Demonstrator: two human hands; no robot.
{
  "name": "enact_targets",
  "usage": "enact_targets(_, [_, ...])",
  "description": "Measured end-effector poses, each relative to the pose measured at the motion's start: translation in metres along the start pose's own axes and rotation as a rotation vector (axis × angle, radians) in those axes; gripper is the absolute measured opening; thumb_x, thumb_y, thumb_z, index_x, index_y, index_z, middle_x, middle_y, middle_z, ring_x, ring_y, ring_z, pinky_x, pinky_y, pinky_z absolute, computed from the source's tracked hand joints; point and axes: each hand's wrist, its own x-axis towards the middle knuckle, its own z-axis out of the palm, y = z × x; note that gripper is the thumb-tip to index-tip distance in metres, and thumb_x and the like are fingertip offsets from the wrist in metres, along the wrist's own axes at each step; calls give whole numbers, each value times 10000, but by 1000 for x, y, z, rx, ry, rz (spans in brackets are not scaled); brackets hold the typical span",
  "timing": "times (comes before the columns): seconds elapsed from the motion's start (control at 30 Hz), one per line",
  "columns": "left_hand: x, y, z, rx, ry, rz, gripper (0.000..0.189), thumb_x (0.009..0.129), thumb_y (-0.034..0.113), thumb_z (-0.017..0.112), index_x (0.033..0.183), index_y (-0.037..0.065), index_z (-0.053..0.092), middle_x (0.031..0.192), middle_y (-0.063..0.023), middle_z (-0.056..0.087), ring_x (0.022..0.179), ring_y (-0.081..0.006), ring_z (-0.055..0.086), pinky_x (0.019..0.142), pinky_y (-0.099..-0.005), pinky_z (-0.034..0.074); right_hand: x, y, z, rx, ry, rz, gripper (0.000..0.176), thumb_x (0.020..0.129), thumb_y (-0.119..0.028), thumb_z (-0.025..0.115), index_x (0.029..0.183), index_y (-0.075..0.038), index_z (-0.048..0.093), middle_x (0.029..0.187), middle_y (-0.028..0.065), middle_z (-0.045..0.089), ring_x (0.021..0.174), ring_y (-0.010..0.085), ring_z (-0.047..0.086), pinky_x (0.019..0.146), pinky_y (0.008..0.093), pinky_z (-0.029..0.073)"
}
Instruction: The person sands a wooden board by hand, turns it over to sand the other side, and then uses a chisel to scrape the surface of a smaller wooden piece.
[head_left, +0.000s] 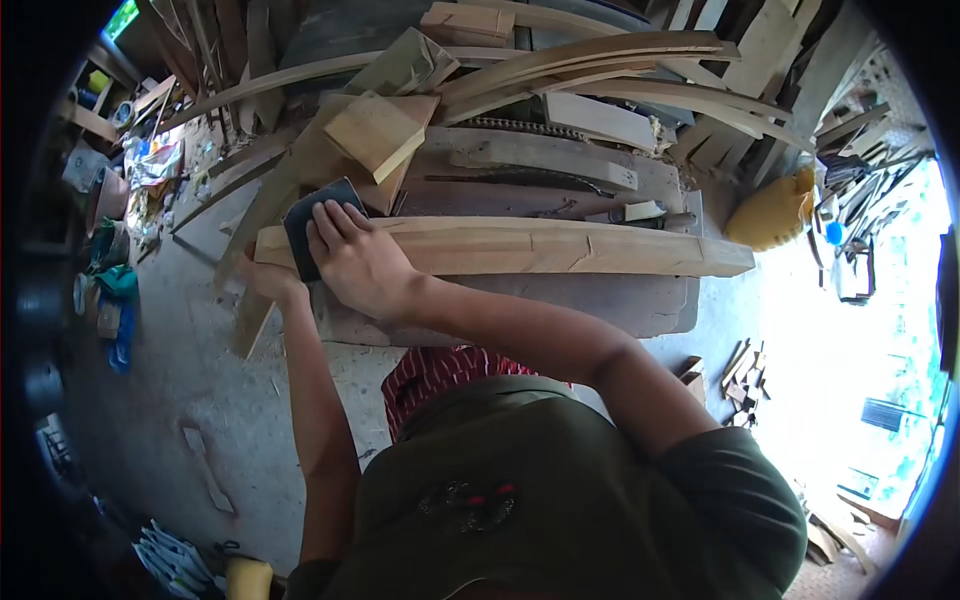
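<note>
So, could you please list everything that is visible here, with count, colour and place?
long plank: one, pale wood, lying across the workbench
sanding pad: one, dark grey, over the plank's left end
workbench: one, grey-brown, centre
curved strips: several, pale wood, piled behind the bench
wood blocks: a few, light brown, behind the pad
sack: one, yellow, right of the bench
offcuts: a small heap, pale, on the floor at right
clutter: many mixed colours, on the floor at left
left hand: one, at the plank's left end, its fingers hidden beneath
right hand: one, fingers spread flat on the pad
</note>
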Motion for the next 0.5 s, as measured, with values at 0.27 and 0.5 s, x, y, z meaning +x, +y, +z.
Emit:
enact_targets(0.27, [-12,6,0,64,0,215,544,1045,457,299,1195,-10,533,1123,-119,585,1027,-242,572,937,-379,428,-102,53,-57,107,-80,228,502,847,-26,533,1330,97,474,1420,281,449,1367,366,411,1116,416,391])
enact_targets(0.5, [-9,4,2,79,-23,198,591,1032,509,294,1043,-5,585,990,-101,618,945,-220,588,889,-369,441,-44,27,-15,-11,37,102,474,853,-33,507,1310,95,500,1393,279,483,1295,377,496,1116,416,393])
